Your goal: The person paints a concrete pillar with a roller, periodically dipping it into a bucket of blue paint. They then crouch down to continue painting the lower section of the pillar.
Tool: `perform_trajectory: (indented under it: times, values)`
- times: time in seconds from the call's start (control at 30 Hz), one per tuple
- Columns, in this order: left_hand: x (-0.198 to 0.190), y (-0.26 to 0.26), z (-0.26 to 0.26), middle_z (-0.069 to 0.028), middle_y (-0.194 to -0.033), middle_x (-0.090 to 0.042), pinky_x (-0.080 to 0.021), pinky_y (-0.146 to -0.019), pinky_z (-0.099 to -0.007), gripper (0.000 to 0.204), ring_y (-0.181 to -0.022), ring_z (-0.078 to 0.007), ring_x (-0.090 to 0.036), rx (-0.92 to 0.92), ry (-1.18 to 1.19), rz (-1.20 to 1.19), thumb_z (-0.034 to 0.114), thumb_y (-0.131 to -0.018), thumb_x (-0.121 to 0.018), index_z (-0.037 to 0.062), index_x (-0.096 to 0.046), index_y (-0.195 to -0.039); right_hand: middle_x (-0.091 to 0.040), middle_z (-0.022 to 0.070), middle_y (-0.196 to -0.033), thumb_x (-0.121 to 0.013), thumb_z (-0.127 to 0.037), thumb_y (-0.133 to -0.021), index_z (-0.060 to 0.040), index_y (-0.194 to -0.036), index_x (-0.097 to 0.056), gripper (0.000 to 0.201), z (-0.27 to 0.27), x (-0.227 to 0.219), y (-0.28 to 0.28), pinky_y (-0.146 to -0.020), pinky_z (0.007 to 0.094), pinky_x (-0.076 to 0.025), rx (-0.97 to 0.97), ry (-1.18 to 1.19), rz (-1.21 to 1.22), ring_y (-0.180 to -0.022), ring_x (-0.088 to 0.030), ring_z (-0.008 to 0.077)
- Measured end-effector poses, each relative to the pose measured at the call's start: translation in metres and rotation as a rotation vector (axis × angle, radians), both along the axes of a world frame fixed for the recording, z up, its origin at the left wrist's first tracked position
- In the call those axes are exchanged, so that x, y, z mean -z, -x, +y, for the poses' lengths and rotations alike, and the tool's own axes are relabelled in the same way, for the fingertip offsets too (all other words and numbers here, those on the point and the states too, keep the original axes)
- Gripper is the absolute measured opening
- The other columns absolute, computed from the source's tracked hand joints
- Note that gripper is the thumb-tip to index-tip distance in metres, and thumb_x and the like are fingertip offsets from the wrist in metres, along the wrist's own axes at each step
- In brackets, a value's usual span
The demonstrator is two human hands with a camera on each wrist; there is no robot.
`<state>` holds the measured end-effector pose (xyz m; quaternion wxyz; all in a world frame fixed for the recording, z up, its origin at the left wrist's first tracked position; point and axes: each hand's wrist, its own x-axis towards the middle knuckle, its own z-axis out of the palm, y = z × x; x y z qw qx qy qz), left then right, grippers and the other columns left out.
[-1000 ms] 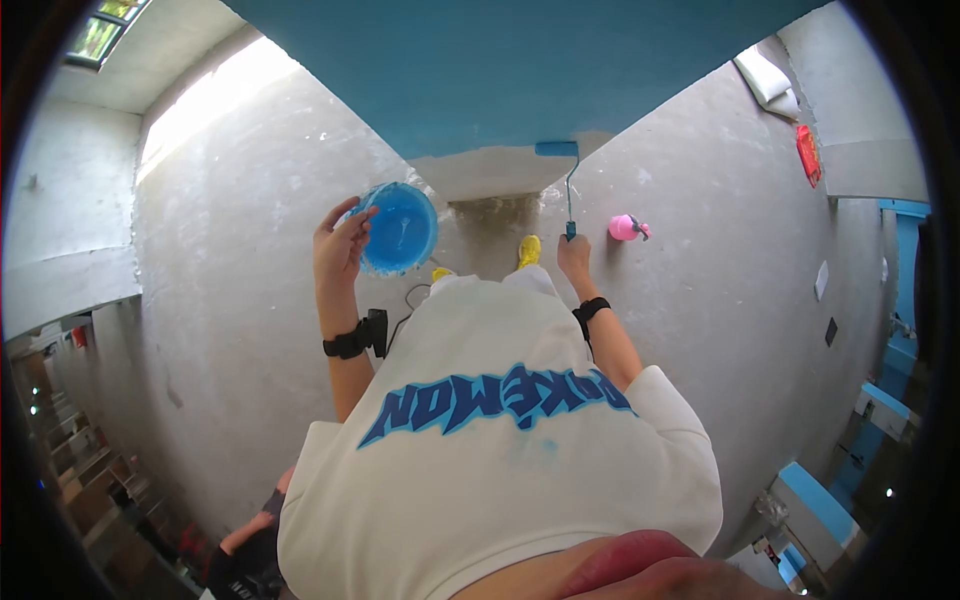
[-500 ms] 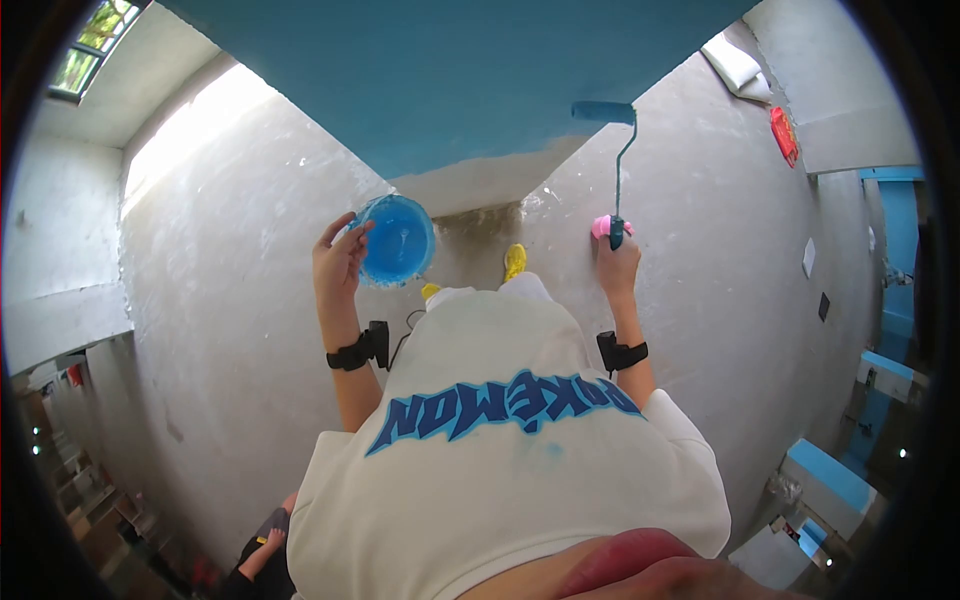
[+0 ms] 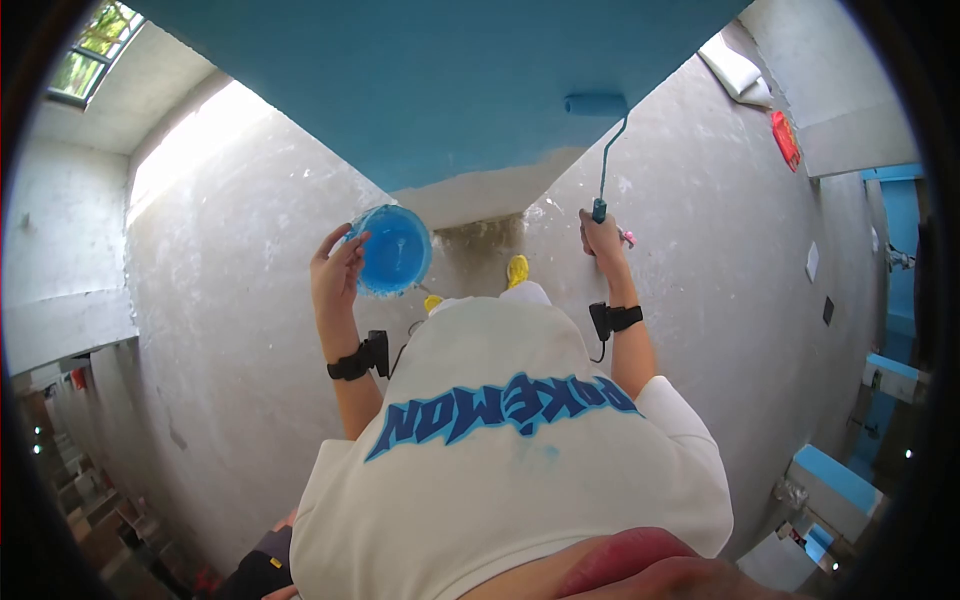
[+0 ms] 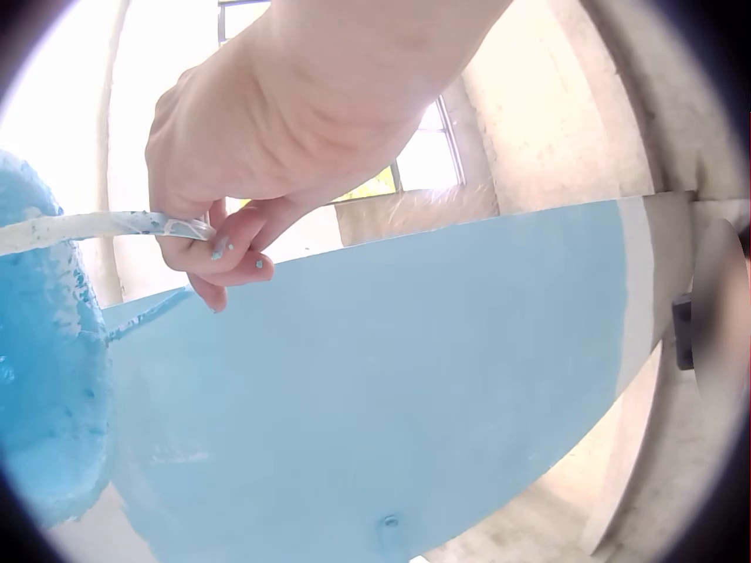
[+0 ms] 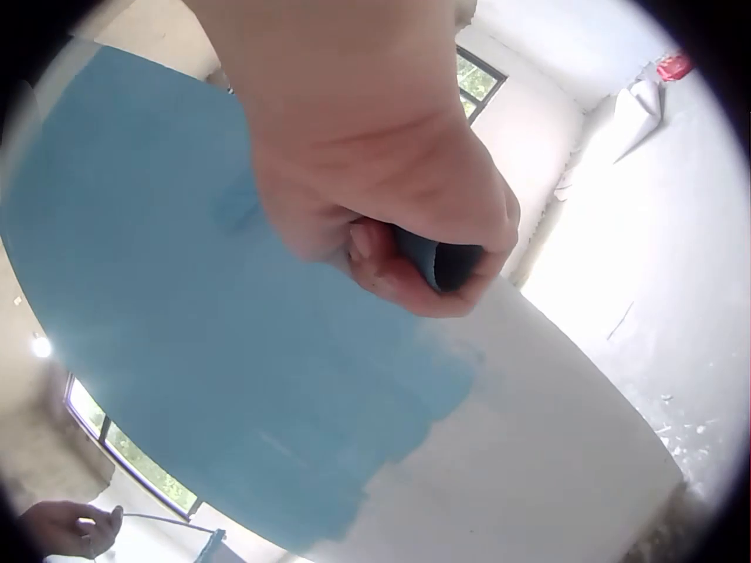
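My left hand (image 3: 335, 278) holds a blue bucket (image 3: 395, 250) by its thin handle (image 4: 88, 230); the fingers curl round the handle in the left wrist view. Blue paint coats the bucket's inside. My right hand (image 3: 603, 238) grips the handle of a paint roller (image 3: 596, 104), its fingers wrapped round the grip end (image 5: 452, 268) in the right wrist view. The roller's blue sleeve overlaps the painted wall (image 3: 420, 90) close to its right edge. Below the blue, a strip of wall (image 3: 480, 195) stays whitish, with an uneven border.
A pink bottle (image 3: 628, 239) on the floor is mostly hidden behind my right hand. My yellow shoes (image 3: 516, 270) stand near the wall's foot. A red packet (image 3: 785, 140) and a white folded sheet (image 3: 737, 70) lie at right. Another person (image 3: 262, 565) is behind at left.
The roller has gone from the lower border of the blue up and right to the wall's edge, then slightly left. My left hand keeps holding the bucket. The view has shifted a little.
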<state>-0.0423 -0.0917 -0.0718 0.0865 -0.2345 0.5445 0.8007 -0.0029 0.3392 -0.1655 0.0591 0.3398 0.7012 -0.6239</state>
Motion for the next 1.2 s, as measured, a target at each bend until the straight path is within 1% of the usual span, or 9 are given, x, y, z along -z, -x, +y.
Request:
perform_trajectory:
  times: [0.13, 0.27, 0.33, 0.5, 0.7, 0.8, 0.93, 1.0, 1.2]
  values:
    - [0.0, -0.003, -0.001, -0.025, -0.096, -0.065, -0.047, -0.052, -0.0178, 0.039, -0.066, -0.0117, -0.059, -0.011, -0.002, 0.0, -0.005, -0.085, -0.056, -0.0111, -0.045, -0.121, -0.038, -0.0028, -0.047, -0.054, -0.018, -0.09, -0.0119, -0.059, -0.042, 0.034, -0.003, 0.062, -0.016, -0.032, 0.027, -0.025, 0.013, 0.023, -0.109, -0.033, -0.032, 0.009]
    - [0.001, 0.0, 0.001, -0.0242, -0.095, -0.066, -0.047, -0.052, -0.0176, 0.038, -0.066, -0.0111, -0.059, -0.029, 0.009, -0.003, -0.005, -0.084, -0.057, -0.0107, -0.046, -0.12, -0.041, 0.0002, -0.048, -0.057, -0.018, -0.087, -0.0072, -0.059, -0.045, 0.032, -0.004, 0.075, -0.027, -0.033, 0.0295, -0.027, -0.02, 0.013, -0.091, -0.034, -0.038, 0.0122]
    - [0.005, 0.0, 0.0, -0.0237, -0.094, -0.066, -0.046, -0.051, -0.0174, 0.038, -0.066, -0.0109, -0.059, -0.031, -0.001, -0.01, -0.005, -0.084, -0.057, -0.0106, -0.047, -0.119, -0.038, -0.0018, -0.047, -0.056, -0.016, -0.087, -0.0103, -0.058, -0.042, 0.032, -0.005, 0.07, -0.029, -0.032, 0.0283, -0.024, -0.007, 0.051, -0.114, -0.033, -0.034, 0.0104]
    - [0.012, -0.002, -0.005, -0.0239, -0.096, -0.065, -0.048, -0.051, -0.0176, 0.037, -0.067, -0.0118, -0.059, -0.01, -0.036, -0.032, -0.005, -0.086, -0.055, -0.0094, -0.046, -0.122, -0.035, -0.0041, -0.047, -0.055, -0.014, -0.087, -0.0139, -0.058, -0.038, 0.033, -0.018, -0.001, -0.034, -0.032, 0.027, -0.02, 0.017, 0.122, -0.117, -0.032, -0.029, 0.0081]
    - [0.017, -0.003, -0.007, -0.0236, -0.097, -0.065, -0.047, -0.05, -0.0168, 0.036, -0.067, -0.0111, -0.059, -0.028, -0.012, -0.054, -0.005, -0.086, -0.056, -0.0083, -0.047, -0.121, -0.038, -0.0027, -0.045, -0.057, -0.019, -0.089, -0.0085, -0.059, -0.043, 0.035, -0.033, -0.1, -0.001, -0.032, 0.0264, -0.02, -0.01, -0.019, 0.064, -0.032, -0.031, 0.0077]
    - [0.025, -0.004, -0.011, -0.0234, -0.097, -0.065, -0.047, -0.051, -0.0169, 0.037, -0.067, -0.011, -0.059, -0.042, -0.034, -0.063, -0.004, -0.086, -0.056, -0.0079, -0.047, -0.122, -0.039, -0.002, -0.044, -0.057, -0.02, -0.09, -0.0083, -0.058, -0.044, 0.036, -0.032, -0.078, 0.021, -0.031, 0.0264, -0.022, -0.021, 0.054, 0.104, -0.032, -0.033, 0.0081]
    - [0.029, -0.006, -0.013, -0.0232, -0.097, -0.066, -0.048, -0.052, -0.0171, 0.038, -0.068, -0.0115, -0.06, -0.076, -0.02, -0.073, -0.004, -0.086, -0.057, -0.008, -0.046, -0.123, -0.039, -0.0009, -0.044, -0.056, -0.021, -0.089, -0.0076, -0.056, -0.043, 0.038, -0.028, -0.008, 0.018, -0.032, 0.0281, -0.026, -0.017, -0.096, -0.063, -0.032, -0.035, 0.0111]
    - [0.029, -0.007, -0.014, -0.0231, -0.097, -0.066, -0.049, -0.053, -0.0171, 0.039, -0.068, -0.0116, -0.06, -0.084, -0.02, -0.076, -0.004, -0.086, -0.057, -0.008, -0.046, -0.123, -0.037, -0.0014, -0.045, -0.054, -0.018, -0.088, -0.0089, -0.057, -0.042, 0.034, -0.019, 0.03, 0.003, -0.032, 0.0279, -0.025, -0.056, -0.055, -0.116, -0.032, -0.034, 0.0108]
    - [0.021, -0.008, -0.012, -0.0243, -0.096, -0.066, -0.048, -0.054, -0.0184, 0.038, -0.067, -0.0121, -0.059, -0.096, -0.011, -0.069, -0.004, -0.084, -0.058, -0.0104, -0.046, -0.119, -0.037, -0.0003, -0.049, -0.053, -0.009, -0.083, -0.0103, -0.058, -0.039, 0.029, -0.02, 0.066, -0.001, -0.032, 0.027, -0.023, -0.08, 0.035, -0.371, -0.034, -0.032, 0.0101]
